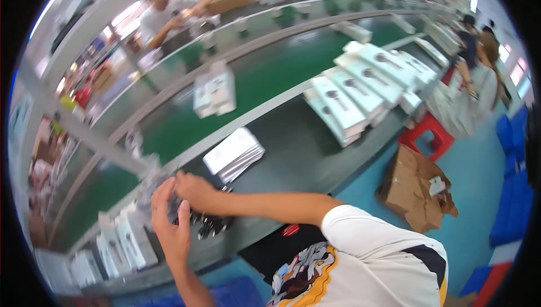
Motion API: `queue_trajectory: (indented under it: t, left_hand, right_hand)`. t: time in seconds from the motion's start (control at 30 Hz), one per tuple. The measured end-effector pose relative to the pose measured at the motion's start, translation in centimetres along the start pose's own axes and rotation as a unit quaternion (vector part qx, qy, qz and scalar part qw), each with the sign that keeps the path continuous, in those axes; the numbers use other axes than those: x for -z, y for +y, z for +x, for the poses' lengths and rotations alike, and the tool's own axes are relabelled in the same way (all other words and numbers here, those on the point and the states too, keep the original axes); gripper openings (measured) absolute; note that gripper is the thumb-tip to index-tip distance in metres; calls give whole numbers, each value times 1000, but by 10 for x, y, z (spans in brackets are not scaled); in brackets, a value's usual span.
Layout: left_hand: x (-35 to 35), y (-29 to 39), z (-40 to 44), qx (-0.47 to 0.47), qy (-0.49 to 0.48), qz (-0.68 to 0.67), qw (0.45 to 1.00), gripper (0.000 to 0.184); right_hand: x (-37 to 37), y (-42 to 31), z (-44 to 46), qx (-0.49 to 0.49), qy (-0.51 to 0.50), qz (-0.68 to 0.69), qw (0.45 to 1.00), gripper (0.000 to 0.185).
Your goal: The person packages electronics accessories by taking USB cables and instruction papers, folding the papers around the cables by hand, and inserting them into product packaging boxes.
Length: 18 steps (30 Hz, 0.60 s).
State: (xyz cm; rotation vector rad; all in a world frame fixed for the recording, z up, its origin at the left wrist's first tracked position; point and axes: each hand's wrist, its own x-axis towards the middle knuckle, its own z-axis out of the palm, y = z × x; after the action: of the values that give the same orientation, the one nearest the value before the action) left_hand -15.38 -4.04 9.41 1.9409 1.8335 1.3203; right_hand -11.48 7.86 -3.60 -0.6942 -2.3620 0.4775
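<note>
My left hand (pixel 171 229) is raised over the near side of the bench, its thumb standing apart from its curved fingers. Close against those fingertips, my right hand (pixel 197 192) reaches across with its fingers pinched together. Whatever the pinch holds is hidden. Clear plastic bags (pixel 147 178) lie just beyond both hands. Several small dark, shiny parts (pixel 211 225) are heaped beneath my right wrist; their kind is too blurred to tell. A stack of white booklets or cards (pixel 234 154) rests farther back, beyond my right forearm.
White printed boxes (pixel 360 90) are piled along the bench at right, and more boxes (pixel 127 245) stand at left. A green conveyor belt (pixel 259 65) carries boxes (pixel 215 90). On the floor are a red stool (pixel 426 137) and crumpled brown carton (pixel 417 186). Other people sit nearby.
</note>
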Motion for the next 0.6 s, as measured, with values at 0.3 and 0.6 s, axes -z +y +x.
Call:
queue_trajectory:
  t: [0.3,0.6]
  left_hand:
    - [-64,6,99,-113,-234,68,963,60]
    - [-106,-49,107,-130,-289,139,938,59]
  right_hand:
    - [-1,9,-24,144,177,57,972,31]
    - [109,14,-133,22,25,342,939,14]
